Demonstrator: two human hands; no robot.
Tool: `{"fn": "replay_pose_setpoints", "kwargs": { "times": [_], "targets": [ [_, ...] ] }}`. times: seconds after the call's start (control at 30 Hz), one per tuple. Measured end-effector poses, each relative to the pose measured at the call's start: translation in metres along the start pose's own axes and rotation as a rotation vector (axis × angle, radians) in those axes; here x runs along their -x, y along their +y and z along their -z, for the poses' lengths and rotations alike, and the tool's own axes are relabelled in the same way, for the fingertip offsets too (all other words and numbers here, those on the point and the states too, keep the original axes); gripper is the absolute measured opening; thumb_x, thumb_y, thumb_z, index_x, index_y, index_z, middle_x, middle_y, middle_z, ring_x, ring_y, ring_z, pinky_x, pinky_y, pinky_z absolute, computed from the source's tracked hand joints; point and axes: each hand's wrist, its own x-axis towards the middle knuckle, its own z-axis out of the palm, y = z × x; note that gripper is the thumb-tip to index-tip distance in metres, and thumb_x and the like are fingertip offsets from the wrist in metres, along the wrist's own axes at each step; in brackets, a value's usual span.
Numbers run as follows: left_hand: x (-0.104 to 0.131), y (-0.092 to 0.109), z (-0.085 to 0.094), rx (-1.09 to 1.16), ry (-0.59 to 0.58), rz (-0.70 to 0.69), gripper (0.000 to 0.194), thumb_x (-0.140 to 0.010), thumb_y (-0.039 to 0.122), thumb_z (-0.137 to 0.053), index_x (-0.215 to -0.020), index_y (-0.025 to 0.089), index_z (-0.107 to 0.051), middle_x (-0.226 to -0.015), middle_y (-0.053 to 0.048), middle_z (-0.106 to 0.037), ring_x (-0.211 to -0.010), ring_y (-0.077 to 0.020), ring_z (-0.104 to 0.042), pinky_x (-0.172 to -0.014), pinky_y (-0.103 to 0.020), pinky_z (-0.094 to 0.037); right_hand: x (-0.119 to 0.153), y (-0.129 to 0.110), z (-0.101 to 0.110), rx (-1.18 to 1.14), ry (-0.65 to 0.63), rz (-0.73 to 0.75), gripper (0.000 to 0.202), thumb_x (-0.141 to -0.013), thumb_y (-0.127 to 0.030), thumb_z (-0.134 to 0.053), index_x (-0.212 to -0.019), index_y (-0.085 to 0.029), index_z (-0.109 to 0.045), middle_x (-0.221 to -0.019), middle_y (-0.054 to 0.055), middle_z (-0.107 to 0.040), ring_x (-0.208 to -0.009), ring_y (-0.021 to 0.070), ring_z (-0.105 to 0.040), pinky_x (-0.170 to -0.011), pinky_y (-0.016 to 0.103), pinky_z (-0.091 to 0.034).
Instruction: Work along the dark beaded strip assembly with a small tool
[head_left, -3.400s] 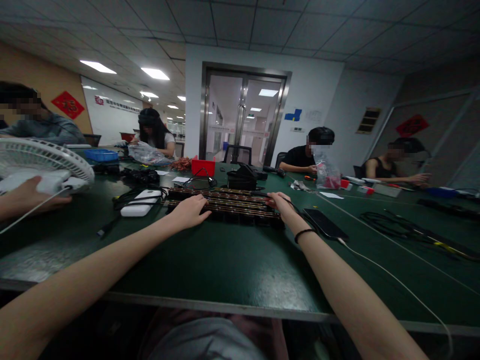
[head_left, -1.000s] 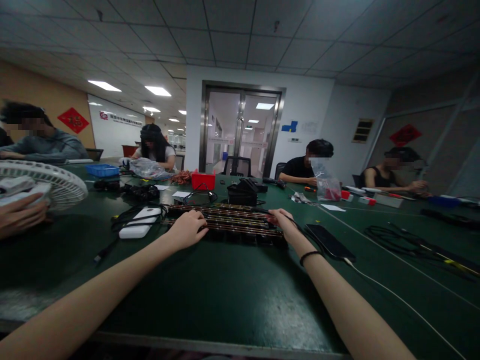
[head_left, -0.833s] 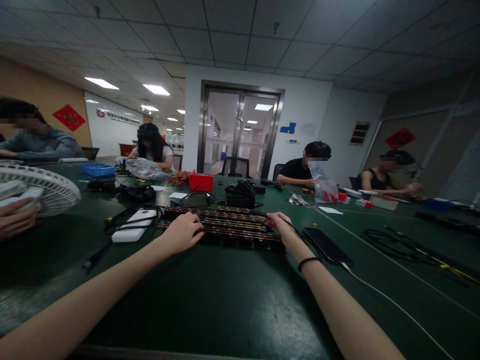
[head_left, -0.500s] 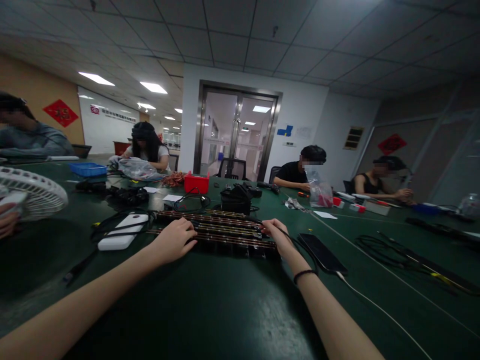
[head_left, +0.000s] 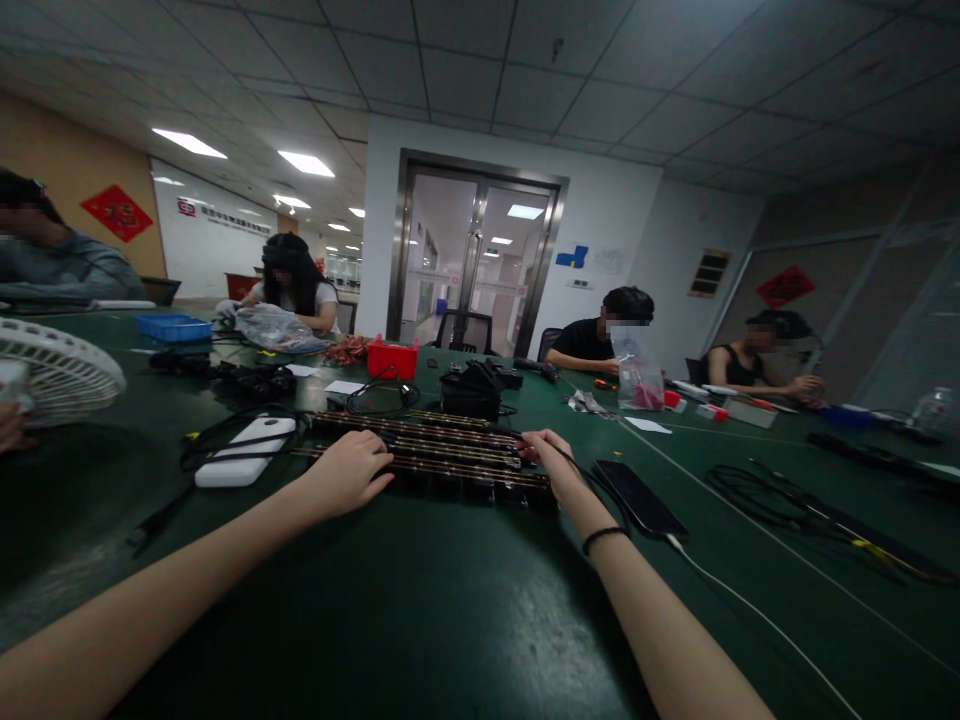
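Note:
A row of long, thin copper-coloured strips (head_left: 450, 464) with small bright spots lies crosswise on the dark green table. At their left end, my left hand (head_left: 351, 468) has its curled fingers on a strip, and its thumb sits a little apart. My right hand (head_left: 551, 460) pinches a strip end at the right, beside a black cable that runs past the wrist. The fingertips partly hide what each hand grips. Along the near side of the row are dark parts (head_left: 487, 490), too dim to make out.
A white power bank (head_left: 246, 453) with black cables lies left, near a white fan (head_left: 60, 375). To the right is a phone (head_left: 641, 498) on a white cable. Behind the strips stand a red bin (head_left: 392, 359) and a black device (head_left: 471, 392). Several people sit around the table.
The view has shifted slightly. Both hands stay at the two ends of the strips, with little visible movement.

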Motion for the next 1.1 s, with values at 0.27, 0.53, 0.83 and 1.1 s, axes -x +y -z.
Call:
{"fn": "replay_pose_setpoints", "kwargs": {
  "times": [0.27, 0.53, 0.83, 1.1],
  "targets": [
    [0.0, 0.004, 0.003, -0.052, -0.038, -0.008, 0.027, -0.098, 0.03, -0.059, -0.112, 0.014, -0.076, -0.111, -0.015, -0.072, -0.106, -0.0296, -0.065, -0.094, -0.041, -0.048, -0.003, -0.001, -0.003, -0.035, 0.027, -0.042, 0.023, -0.076, -0.018, -0.071, -0.058, -0.023, -0.058, -0.062, 0.0, -0.072, -0.055, 0.0127, -0.065, -0.063, 0.023, -0.055],
    [0.001, 0.008, 0.005, -0.11, -0.057, -0.011, 0.029, -0.099, 0.031, -0.057, -0.111, 0.013, -0.075, -0.111, -0.016, -0.072, -0.106, -0.0295, -0.066, -0.093, -0.04, -0.048, 0.002, -0.006, -0.004, -0.043, 0.003, -0.026, 0.022, -0.074, -0.016, -0.074, -0.06, -0.023, -0.057, -0.062, 0.0, -0.072, -0.055, 0.0133, -0.067, -0.062, 0.022, -0.056],
    [0.0, 0.006, 0.002, -0.096, -0.024, -0.037, 0.026, -0.097, 0.033, -0.061, -0.106, 0.014, -0.076, -0.106, -0.016, -0.074, -0.101, -0.0309, -0.068, -0.09, -0.04, -0.048, 0.007, -0.014, -0.009, -0.019, 0.048, -0.057, 0.028, -0.077, -0.013, -0.071, -0.058, -0.023, -0.053, -0.058, -0.001, -0.07, -0.054, 0.0134, -0.065, -0.061, 0.023, -0.055],
    [0.001, 0.006, 0.004, -0.139, -0.043, -0.066, 0.026, -0.097, 0.033, -0.062, -0.106, 0.012, -0.074, -0.106, -0.017, -0.073, -0.102, -0.0314, -0.068, -0.09, -0.04, -0.049, 0.008, -0.014, -0.008, -0.028, 0.041, -0.051, 0.028, -0.077, -0.012, -0.07, -0.057, -0.023, -0.054, -0.058, -0.001, -0.07, -0.052, 0.0124, -0.064, -0.061, 0.022, -0.055]
  ]
}}
